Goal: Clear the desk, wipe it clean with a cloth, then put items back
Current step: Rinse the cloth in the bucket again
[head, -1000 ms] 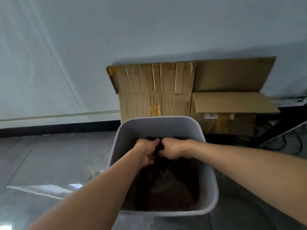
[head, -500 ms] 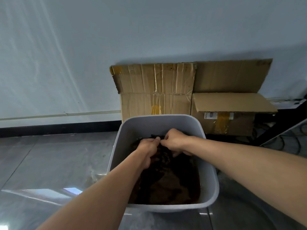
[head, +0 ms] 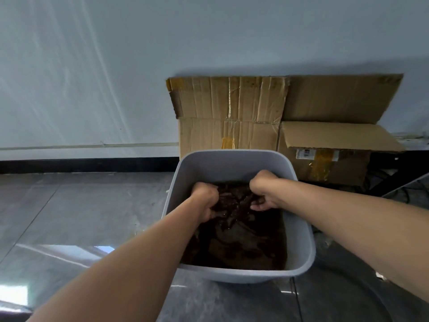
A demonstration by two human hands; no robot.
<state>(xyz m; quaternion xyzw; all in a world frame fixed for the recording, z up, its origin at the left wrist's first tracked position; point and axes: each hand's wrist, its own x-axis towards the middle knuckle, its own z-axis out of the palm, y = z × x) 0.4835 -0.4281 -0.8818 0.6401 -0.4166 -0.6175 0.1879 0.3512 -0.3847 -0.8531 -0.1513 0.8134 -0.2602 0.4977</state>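
Left hand (head: 205,196), right hand (head: 264,189) grip dark cloth (head: 234,202) in grey tub (head: 232,162); glossy grey floor (head: 81,205), cardboard boxes (head: 232,117) against wall (head: 116,66)

My left hand (head: 205,197) and right hand (head: 264,190) are appearing bare, and both forearms are showing bare skin from wrist to the frame's lower edge.

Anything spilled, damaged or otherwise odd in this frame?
The water in the tub is dark brown, murky for rinsing the cloth that the left hand and right hand grip. Behind it, the left box is heavily creased, its tape peeling. No clear spill shows on the floor.
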